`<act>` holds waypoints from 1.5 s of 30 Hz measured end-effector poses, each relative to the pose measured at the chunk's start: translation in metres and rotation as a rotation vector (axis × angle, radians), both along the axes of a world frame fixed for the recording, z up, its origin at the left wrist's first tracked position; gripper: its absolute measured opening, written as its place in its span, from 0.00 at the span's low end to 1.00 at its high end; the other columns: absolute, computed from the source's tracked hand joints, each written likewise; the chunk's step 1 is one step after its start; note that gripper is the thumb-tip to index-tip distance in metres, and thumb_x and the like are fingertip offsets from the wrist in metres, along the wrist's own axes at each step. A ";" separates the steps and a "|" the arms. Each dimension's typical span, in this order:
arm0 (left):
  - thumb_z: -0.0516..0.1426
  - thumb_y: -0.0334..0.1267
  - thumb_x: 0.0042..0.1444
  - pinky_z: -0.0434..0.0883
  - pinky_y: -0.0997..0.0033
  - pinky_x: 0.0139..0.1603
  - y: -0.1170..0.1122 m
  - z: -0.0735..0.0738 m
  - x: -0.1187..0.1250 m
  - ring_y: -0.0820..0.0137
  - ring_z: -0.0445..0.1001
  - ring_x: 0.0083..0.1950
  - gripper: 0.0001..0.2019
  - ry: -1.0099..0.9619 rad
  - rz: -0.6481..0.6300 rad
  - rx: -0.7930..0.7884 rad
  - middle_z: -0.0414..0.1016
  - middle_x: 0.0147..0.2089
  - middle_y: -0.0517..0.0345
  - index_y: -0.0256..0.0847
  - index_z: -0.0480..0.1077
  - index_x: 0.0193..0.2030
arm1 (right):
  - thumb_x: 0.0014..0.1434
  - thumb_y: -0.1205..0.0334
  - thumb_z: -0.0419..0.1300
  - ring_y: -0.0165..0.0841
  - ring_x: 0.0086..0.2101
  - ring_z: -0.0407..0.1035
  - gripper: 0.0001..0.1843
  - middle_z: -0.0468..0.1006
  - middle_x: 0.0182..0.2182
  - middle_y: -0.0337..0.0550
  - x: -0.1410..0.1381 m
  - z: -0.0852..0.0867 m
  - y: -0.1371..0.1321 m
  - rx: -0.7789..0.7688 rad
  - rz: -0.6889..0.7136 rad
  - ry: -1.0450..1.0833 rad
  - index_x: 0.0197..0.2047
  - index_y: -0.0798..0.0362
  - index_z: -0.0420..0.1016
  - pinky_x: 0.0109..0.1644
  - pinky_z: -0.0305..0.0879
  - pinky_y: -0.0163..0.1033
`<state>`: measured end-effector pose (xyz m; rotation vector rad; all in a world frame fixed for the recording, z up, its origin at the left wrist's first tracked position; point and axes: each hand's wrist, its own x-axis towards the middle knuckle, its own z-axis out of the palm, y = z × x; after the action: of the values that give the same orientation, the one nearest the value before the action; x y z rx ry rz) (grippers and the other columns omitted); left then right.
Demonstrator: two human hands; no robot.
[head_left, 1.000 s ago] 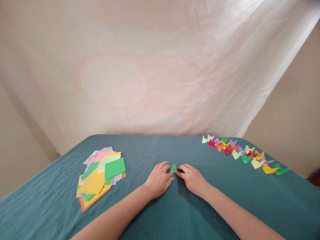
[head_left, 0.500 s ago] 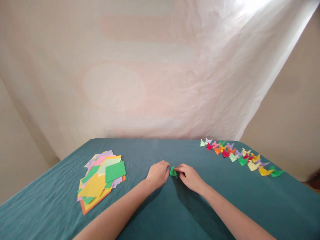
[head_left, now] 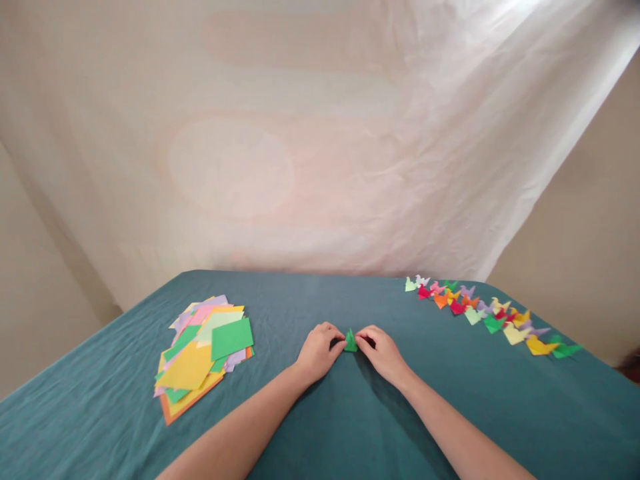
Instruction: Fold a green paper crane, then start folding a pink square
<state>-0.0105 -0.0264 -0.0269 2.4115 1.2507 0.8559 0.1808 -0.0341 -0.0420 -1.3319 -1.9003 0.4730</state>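
Your left hand and your right hand rest on the teal cloth-covered worktop, close together near its middle. Between them stands a small green folded paper piece, a pointed shape with its tip up. Your left fingertips pinch its left side and your right fingertips pinch its right side, both hands curled with the knuckles up and the wrists lying on the cloth.

To your left, well apart from the hands, lies a loose pile of coloured square paper sheets, with green and yellow sheets on top and orange at the bottom edge. Along the far right of the worktop runs a row of small folded paper figures in mixed colours. A pale wrinkled backdrop sheet hangs behind the worktop.
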 end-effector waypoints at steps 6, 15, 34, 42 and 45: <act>0.57 0.36 0.53 0.65 0.65 0.48 -0.001 0.002 -0.001 0.66 0.69 0.43 0.05 -0.036 -0.045 -0.014 0.71 0.40 0.56 0.41 0.72 0.37 | 0.55 0.58 0.57 0.34 0.34 0.68 0.08 0.74 0.32 0.42 0.000 0.000 -0.002 0.003 0.029 0.011 0.34 0.52 0.75 0.41 0.62 0.39; 0.56 0.30 0.53 0.65 0.68 0.50 -0.004 0.008 0.002 0.69 0.68 0.45 0.03 -0.118 -0.123 -0.025 0.69 0.41 0.56 0.40 0.71 0.32 | 0.51 0.61 0.61 0.33 0.35 0.67 0.06 0.73 0.32 0.41 -0.004 0.004 -0.010 0.052 0.068 0.006 0.27 0.53 0.70 0.40 0.62 0.38; 0.53 0.26 0.48 0.63 0.65 0.50 -0.008 0.009 0.004 0.66 0.65 0.47 0.13 -0.043 -0.189 0.043 0.69 0.43 0.54 0.40 0.67 0.42 | 0.55 0.66 0.58 0.35 0.38 0.64 0.03 0.71 0.35 0.42 -0.008 0.008 -0.015 0.098 0.102 -0.179 0.29 0.53 0.72 0.43 0.59 0.40; 0.55 0.30 0.49 0.63 0.62 0.50 -0.006 0.003 0.004 0.64 0.66 0.48 0.11 0.021 -0.176 0.042 0.69 0.44 0.53 0.40 0.68 0.41 | 0.56 0.68 0.57 0.34 0.39 0.63 0.02 0.71 0.36 0.42 -0.010 0.011 -0.016 0.120 0.092 -0.274 0.31 0.54 0.71 0.43 0.58 0.40; 0.55 0.31 0.49 0.63 0.63 0.50 -0.006 0.003 0.003 0.64 0.66 0.48 0.10 0.028 -0.170 0.044 0.69 0.44 0.53 0.40 0.68 0.41 | 0.56 0.67 0.57 0.34 0.38 0.64 0.03 0.71 0.35 0.42 -0.008 0.008 -0.016 0.107 0.097 -0.237 0.31 0.53 0.71 0.43 0.58 0.39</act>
<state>-0.0070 -0.0328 -0.0242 2.5295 1.0275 0.8104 0.1726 -0.0501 -0.0336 -1.2752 -2.1604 0.2656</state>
